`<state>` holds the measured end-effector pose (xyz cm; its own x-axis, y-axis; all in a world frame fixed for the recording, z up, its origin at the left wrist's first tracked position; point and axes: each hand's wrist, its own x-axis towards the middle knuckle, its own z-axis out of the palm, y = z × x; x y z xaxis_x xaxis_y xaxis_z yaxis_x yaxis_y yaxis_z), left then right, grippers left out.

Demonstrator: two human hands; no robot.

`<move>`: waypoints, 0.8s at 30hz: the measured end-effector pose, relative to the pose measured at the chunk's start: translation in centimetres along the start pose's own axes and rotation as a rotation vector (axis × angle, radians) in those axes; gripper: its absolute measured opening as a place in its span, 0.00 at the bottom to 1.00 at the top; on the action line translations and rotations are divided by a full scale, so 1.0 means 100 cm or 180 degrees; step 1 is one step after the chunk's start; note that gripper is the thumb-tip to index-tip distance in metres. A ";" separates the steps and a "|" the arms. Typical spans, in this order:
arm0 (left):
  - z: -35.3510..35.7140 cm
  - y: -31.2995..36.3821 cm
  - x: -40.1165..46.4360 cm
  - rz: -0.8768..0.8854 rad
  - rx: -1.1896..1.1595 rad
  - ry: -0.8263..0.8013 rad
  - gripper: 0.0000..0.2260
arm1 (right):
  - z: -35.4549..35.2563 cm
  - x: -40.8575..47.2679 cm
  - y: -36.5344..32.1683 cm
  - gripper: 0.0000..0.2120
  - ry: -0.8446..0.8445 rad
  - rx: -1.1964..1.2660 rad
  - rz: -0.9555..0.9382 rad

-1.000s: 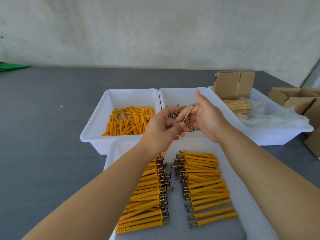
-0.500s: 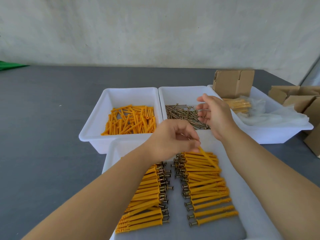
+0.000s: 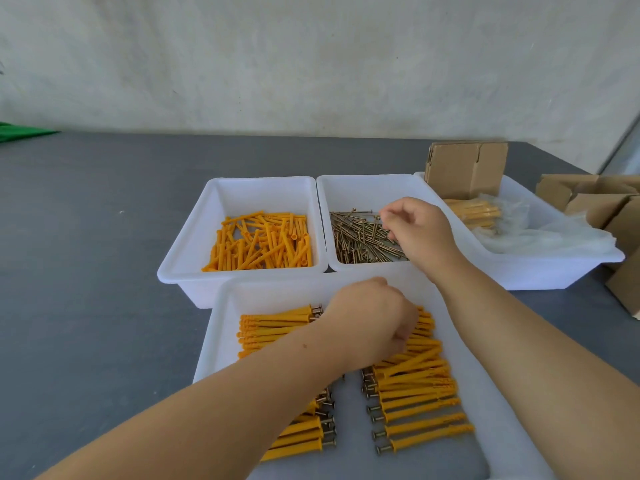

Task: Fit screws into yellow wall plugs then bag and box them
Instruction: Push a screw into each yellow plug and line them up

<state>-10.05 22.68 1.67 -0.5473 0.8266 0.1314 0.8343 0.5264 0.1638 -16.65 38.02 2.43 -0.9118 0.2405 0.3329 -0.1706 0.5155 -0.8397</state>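
Over the far-middle tub [image 3: 367, 183] our right hand [image 3: 420, 230] curls its fingertips among loose screws [image 3: 360, 239]; whether it pinches one, we cannot tell. Our left hand [image 3: 370, 317], curled, lays something on the assembled plugs [image 3: 420, 393]. Screws are thin, stiff, slippery: pinch at mid-shank.

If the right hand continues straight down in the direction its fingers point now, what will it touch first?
Most likely the loose screws in the middle bin: the right hand hovers over that pile with fingertips curled downward. Whether they already touch the screws cannot be told.
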 end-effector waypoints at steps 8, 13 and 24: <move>-0.022 -0.057 -0.004 -0.1015 -0.0092 0.1603 0.06 | -0.004 0.002 0.006 0.06 -0.0180 -0.1694 -0.0228; -0.025 -0.098 -0.017 -0.2506 0.0086 0.0949 0.12 | -0.003 0.007 0.007 0.16 -0.1230 -0.2429 0.0379; -0.021 -0.121 -0.006 -0.3105 -0.0213 -0.0922 0.27 | 0.002 0.018 -0.013 0.22 -0.2839 -0.2763 0.0947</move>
<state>-19.92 15.39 1.63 -0.9422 0.0643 -0.3288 0.0229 0.9915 0.1283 -18.14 37.64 4.02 -0.8637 -0.0202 -0.5036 0.0735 0.9835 -0.1655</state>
